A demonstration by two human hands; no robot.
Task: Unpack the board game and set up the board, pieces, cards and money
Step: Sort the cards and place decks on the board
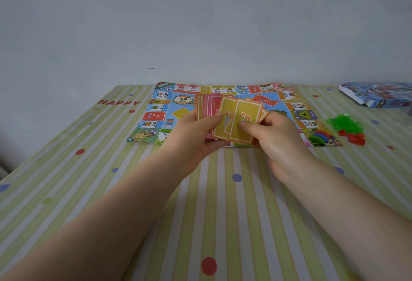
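The colourful paper game board (160, 111) lies unfolded flat at the far middle of the table. Above its near edge I hold a fanned bunch of cards (234, 120), yellow ones with an exclamation mark in front, red ones behind. My left hand (196, 133) grips the fan from the left with the thumb on the front. My right hand (274, 138) pinches the frontmost yellow card with thumb on its face. Green and red plastic pieces (350, 129) sit in a heap right of the board.
The blue game box (376, 94) lies at the far right corner of the table. A striped green tablecloth (223, 214) with dots and the word HAPPY covers the table. A plain wall stands right behind the table.
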